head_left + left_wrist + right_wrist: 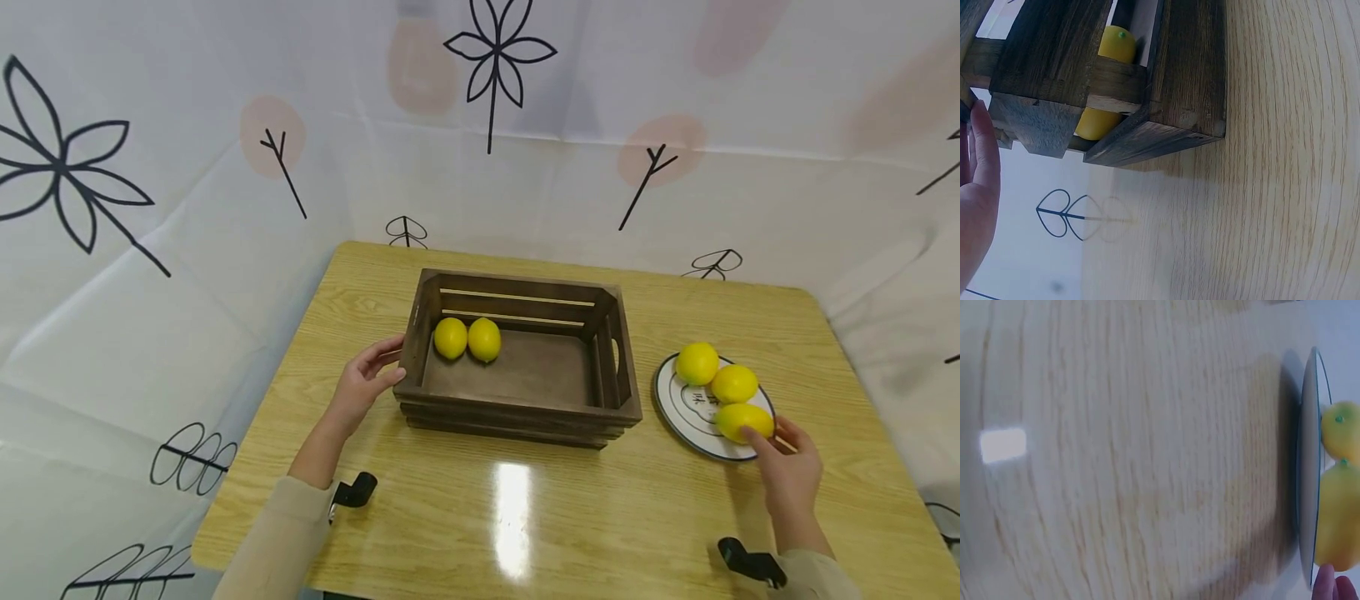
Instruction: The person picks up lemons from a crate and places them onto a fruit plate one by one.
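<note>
A dark brown wooden crate (517, 423) with slatted sides stands on the table, and two yellow lemons (451, 338) lie inside at its left end. My left hand (363, 383) rests against the crate's left end, thumb on the rim near the front corner; its fingertips are partly hidden. To the right, a white plate (688, 417) with a dark rim holds three lemons. My right hand (793, 467) pinches the nearest lemon (741, 421) at its right end, thumb in front and fingers behind. In the right wrist view fingertips (1325, 581) touch that lemon (1338, 515).
The light wooden table (450, 517) reflects a bright patch of light near its front. White cloth (360, 167) with dark leaf drawings hangs behind and beside it. A black wrist mount (356, 490) sticks out from each sleeve.
</note>
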`<state>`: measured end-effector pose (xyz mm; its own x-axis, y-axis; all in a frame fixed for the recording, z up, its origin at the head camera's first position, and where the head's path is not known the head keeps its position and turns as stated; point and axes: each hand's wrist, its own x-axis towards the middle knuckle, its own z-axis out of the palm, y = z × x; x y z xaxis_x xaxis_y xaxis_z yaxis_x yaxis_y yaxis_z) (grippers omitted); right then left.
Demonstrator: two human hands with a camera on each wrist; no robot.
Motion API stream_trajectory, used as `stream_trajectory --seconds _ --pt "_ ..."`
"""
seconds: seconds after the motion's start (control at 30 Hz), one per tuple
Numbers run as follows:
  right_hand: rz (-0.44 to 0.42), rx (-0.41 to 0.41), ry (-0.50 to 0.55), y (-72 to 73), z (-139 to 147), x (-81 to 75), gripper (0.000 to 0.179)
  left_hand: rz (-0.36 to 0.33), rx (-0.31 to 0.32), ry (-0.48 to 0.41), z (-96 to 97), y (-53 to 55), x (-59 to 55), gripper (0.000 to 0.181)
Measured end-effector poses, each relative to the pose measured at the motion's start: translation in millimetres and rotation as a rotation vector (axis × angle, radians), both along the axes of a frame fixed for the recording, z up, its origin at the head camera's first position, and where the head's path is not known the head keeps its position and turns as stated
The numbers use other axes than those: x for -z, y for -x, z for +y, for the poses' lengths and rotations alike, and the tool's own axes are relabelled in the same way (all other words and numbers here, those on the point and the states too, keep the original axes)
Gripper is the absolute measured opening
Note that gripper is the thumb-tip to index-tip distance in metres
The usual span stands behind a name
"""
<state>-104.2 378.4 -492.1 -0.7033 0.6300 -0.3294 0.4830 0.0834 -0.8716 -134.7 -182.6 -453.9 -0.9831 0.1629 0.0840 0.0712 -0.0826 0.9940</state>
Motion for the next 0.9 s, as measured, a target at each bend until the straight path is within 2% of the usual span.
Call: stream_trajectory --seconds 0.13,0.23,0.33,0.47,0.53,0.6,0.8,0.9 --pt "0.035 0.035 0.029 0.7 3 -0.7 0.075 0.000 0.000 0.000 -0.5 0.1 0.4 0.049" --pt "0.054 0.038 0.022 3.1 10 6.1 0.072 0.001 0.001 -0.001 -0.7 0.2 0.9 0.049" --pt "0.070 0.033 0.002 10.0 27 24.6 0.070 0.003 0.001 -0.002 -1.0 0.2 1.8 0.049" --pt "0.110 0.053 0.029 20.4 52 54.7 0.076 0.003 0.004 -0.004 -1.4 -0.2 3.1 0.050" --pt "0.123 0.061 0.045 23.4 58 62.3 0.080 0.003 0.005 -0.006 -1.6 -0.2 3.6 0.050" --pt "0.120 0.056 0.051 22.6 52 54.4 0.079 0.003 0.005 -0.007 -1.7 -0.1 3.8 0.050" --pt "0.103 0.024 0.009 8.9 1 -11.0 0.065 0.000 0.003 -0.002 -1.9 0.6 4.0 0.050" --pt "0.128 0.015 -0.006 6.7 -11 -23.2 0.060 -0.001 0.003 -0.003 -1.9 0.8 4.1 0.049"
